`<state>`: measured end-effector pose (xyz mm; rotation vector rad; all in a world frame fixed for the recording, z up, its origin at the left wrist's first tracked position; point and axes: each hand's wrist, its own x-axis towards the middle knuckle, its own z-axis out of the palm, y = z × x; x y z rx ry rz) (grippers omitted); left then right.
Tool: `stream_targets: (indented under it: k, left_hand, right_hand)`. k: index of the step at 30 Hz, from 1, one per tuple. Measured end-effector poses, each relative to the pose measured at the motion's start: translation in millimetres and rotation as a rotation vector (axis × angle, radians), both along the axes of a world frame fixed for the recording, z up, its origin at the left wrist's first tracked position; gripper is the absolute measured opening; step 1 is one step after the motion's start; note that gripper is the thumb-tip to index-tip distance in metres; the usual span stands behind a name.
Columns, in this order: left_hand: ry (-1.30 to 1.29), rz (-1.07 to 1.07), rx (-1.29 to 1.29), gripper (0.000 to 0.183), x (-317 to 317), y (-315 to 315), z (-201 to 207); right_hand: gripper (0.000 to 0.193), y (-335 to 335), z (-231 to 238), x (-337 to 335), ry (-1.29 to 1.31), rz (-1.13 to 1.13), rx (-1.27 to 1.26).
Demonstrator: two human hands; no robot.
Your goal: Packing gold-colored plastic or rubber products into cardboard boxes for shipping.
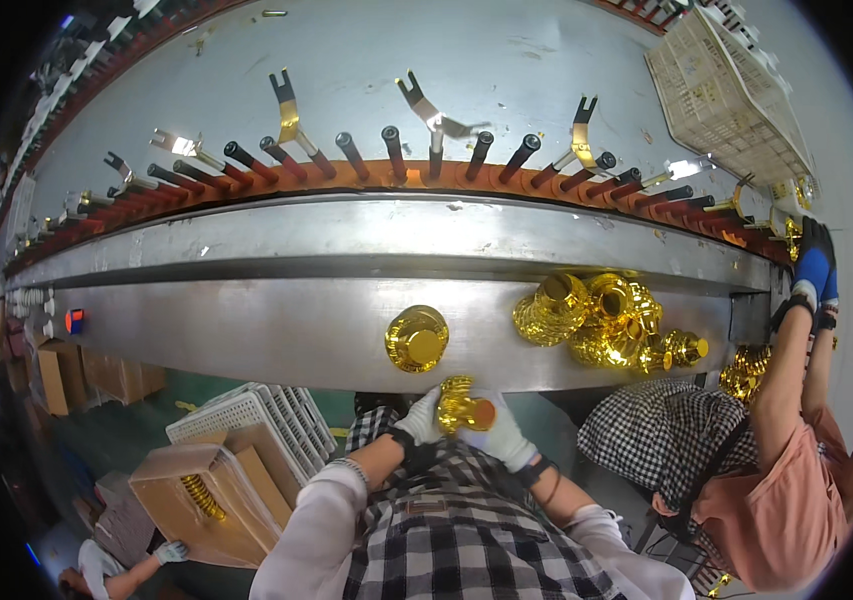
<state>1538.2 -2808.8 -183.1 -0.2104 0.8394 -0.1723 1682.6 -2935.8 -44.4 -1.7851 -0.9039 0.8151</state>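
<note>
Presently both white-gloved hands grasp one thing: the left hand [424, 417] has its grip around the left side of a shiny, ribbed gold piece [456, 397], while the right hand [503, 435] clasps it from the right, behind its round orange-brown end. Which fingers bear underneath is hidden. The piece sits between the two palms, just off the near edge of the steel worktop [246, 335] and above the checked apron [436, 545].

Light, spread pressure is probably best, since the mirror-like surface looks easy to dent or scuff; clasping the body seems safer than pinching a rim. One hand can steady while the other turns, and any tilt should be small enough that the edge of the worktop is not knocked.

Straight ahead, a second gold piece [416, 340] rests alone on the worktop, so the forearms should clear it. Farther right lies a crowded gold cluster [549, 313], whose pieces touch and could topple if an elbow swung that way. Beyond the raised metal ledge [446, 225] runs a row of black-tipped pegs [393, 145], well apart from both hands.
</note>
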Motion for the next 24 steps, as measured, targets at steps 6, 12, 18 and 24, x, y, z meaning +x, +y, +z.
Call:
stream_targets:
  k: [6,12,18,24]
  left_hand:
    - [-0.489,-0.343,0.572,0.078,45.5,65.6,205.4]
    - [-0.189,-0.199,1.564,0.071,57.3,95.6,188.6]
    - [0.373,-0.018,0.643,0.064,65.3,101.1,62.2]
    - [-0.179,0.139,0.357,0.048,87.9,118.4,3.0]
  right_hand:
    - [0.078,-14.8,154.3,38.8,0.450,-0.168,0.256]
    - [0.077,71.6,186.8,84.8,0.293,-0.021,0.182]
    - [0.069,115.3,131.7,100.1,0.314,0.029,0.088]
    - [0.068,125.0,162.8,94.1,0.441,0.079,0.049]
